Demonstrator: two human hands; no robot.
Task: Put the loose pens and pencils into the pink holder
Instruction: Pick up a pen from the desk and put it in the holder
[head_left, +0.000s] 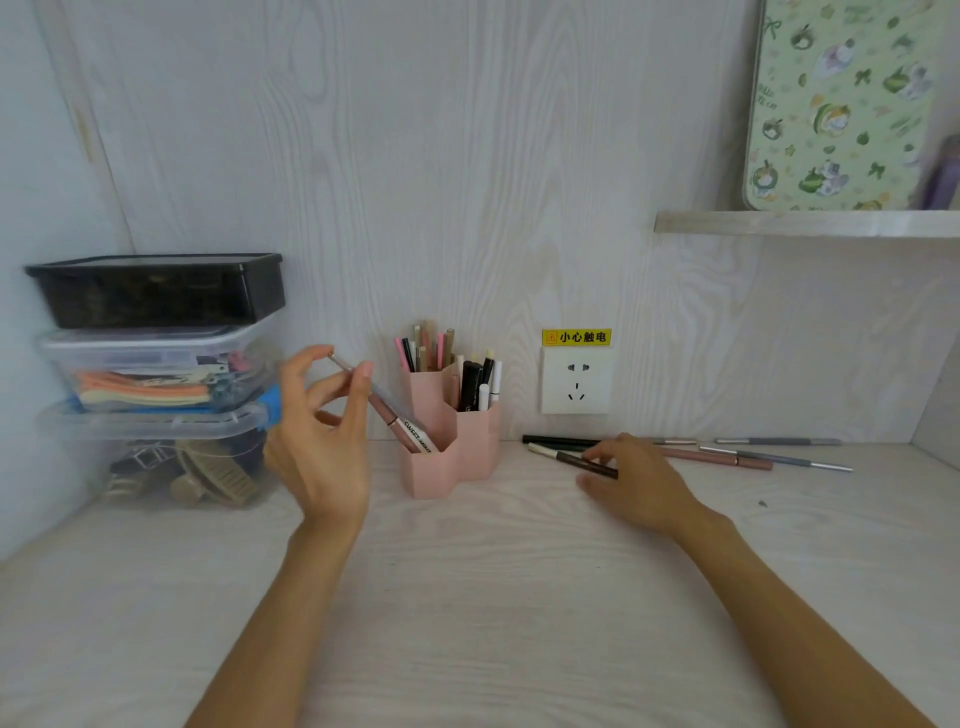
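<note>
Pink holder (451, 447) stands on the desk (467, 597) by the wall, already crowded. Left hand (317, 441) pinches a slim pen (387, 410) near its top, tip slanting into the front compartment. Right hand (639, 480) pinches a dark pencil (571, 460) beside about 5 loose pens (727, 457). They look light, stiff and smooth, best gripped mid-barrel.

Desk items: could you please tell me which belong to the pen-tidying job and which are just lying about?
Job:
- pink holder
- slim pen in left hand
- brown pen under right hand
- loose pens by the wall

Lying about:
- stacked boxes
- wall socket
- patterned tin on shelf
</note>
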